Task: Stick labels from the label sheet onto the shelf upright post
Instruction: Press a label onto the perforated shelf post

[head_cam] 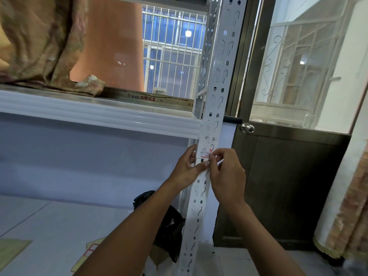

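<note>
Head view. Shelf (99, 114) on left. Left hand (186, 169) holds small label sheet (203, 152) against white shelf upright post (225, 56), just under shelf; fingers curled round sheet edge. Right hand (227, 177) pinches sheet's right side, fingertips together, likely peeling label. To do well: keep sheet still, peel slowly, stick label on plain metal between holes, rub flat.

Chinese print including "铝业" on long brown box (151, 99), label sheet (203, 151) scrawl unreadable
</note>
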